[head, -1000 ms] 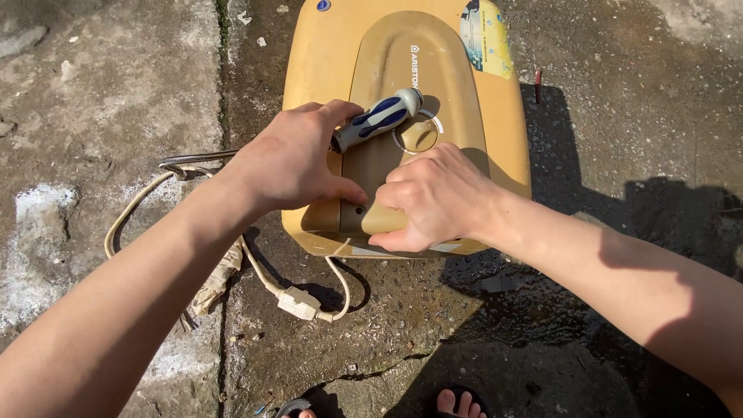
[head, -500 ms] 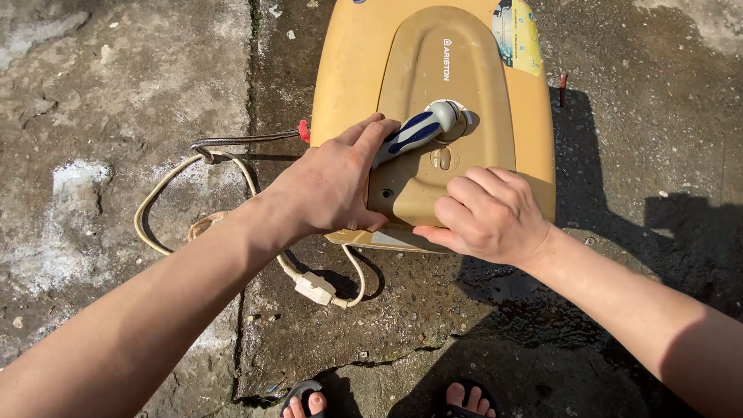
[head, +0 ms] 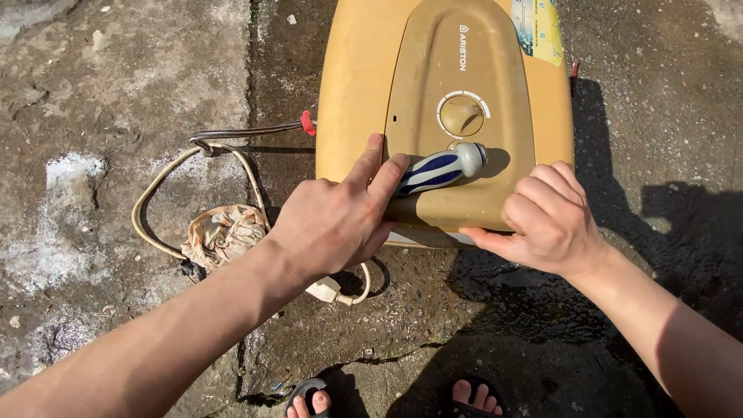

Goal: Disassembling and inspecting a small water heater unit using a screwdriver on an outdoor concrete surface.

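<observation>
- Outdoors, on rough concrete ground (head: pixel 116 85) in hard sun; the view looks straight down over both forearms.
- Yellowed water heater casing (head: pixel 356 85) lies flat on the ground, filling the frame from centre up to 12 o'clock. A darker raised panel sits in its middle with a round dial (head: pixel 462 114) set into it.
- Left hand (head: pixel 333 220) comes in from 7 o'clock. Fingers curled around the lower end of a screwdriver handle, index and middle fingers stretched out flat along the casing and pointing to 12 o'clock.
- Screwdriver (head: pixel 441 169), blue and white grip, lies slanted across the lower part of the panel, just below the dial at its 6 o'clock. Butt end points toward 2 o'clock; the shaft and tip are hidden under the left hand.
- Right hand (head: pixel 546 220) comes in from 4 o'clock. Loosely cupped, knuckles bent, holding nothing; fingertips rest against the near edge of the casing at 3 o'clock of the screwdriver, well clear of it.
- Beige power cord (head: pixel 155 190) loops on the ground at 9 o'clock of the casing, its white plug (head: pixel 325 290) lying under the left wrist.
- Braided metal hose with a red end (head: pixel 255 130) joins the casing's left side.
- Crumpled cloth (head: pixel 223 232) sits inside the cord loop.
- Sandalled toes (head: pixel 317 402) show at 6 o'clock.
</observation>
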